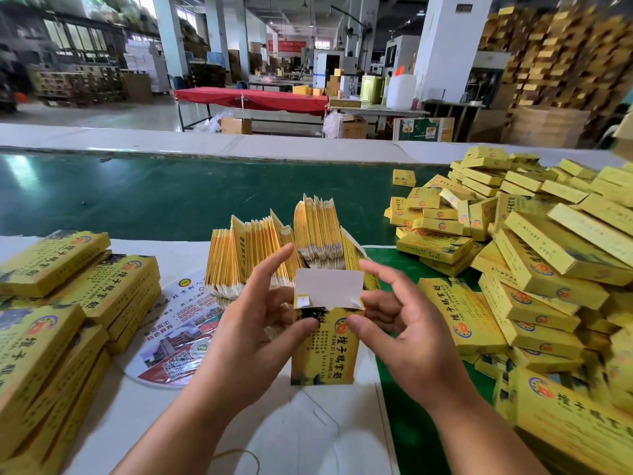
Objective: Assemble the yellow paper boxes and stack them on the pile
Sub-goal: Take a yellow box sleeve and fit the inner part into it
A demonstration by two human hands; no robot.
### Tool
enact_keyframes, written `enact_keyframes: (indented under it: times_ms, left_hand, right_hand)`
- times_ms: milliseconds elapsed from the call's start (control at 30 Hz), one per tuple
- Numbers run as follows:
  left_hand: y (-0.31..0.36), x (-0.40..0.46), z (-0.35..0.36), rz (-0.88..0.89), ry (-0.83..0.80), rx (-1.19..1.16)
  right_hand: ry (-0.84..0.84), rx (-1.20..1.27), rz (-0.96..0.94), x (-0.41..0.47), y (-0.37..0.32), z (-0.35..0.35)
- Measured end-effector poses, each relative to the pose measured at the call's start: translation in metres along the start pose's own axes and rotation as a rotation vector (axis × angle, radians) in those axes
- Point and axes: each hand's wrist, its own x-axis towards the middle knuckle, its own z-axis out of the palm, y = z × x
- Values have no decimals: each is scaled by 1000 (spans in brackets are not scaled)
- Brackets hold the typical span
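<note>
I hold one yellow paper box [325, 351] upright in front of me, its white top flap [329, 287] standing open. My left hand [253, 323] pinches the box's upper left side, thumb on the front face. My right hand [400, 323] pinches its upper right side, thumb on the front, the other fingers spread loosely. Behind the box, flat unfolded yellow blanks [274, 248] stand on edge in rows. A big loose pile of assembled yellow boxes [534, 255] fills the right side.
Neat stacks of yellow boxes [61, 303] lie at the left on the white table [308, 430]. A round printed fan [174, 341] lies beneath my left hand. A green conveyor belt [154, 197] runs across behind. A rubber band [236, 454] lies near the front edge.
</note>
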Motion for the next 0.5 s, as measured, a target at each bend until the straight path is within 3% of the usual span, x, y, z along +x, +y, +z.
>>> enact_keyframes:
  times_ms: [133, 500]
  left_hand:
    - [-1, 2, 0, -23, -74, -55]
    - [-2, 2, 2, -69, -46, -128]
  right_hand:
    - [-40, 14, -32, 1, -1, 0]
    - [-30, 25, 0, 2, 2, -1]
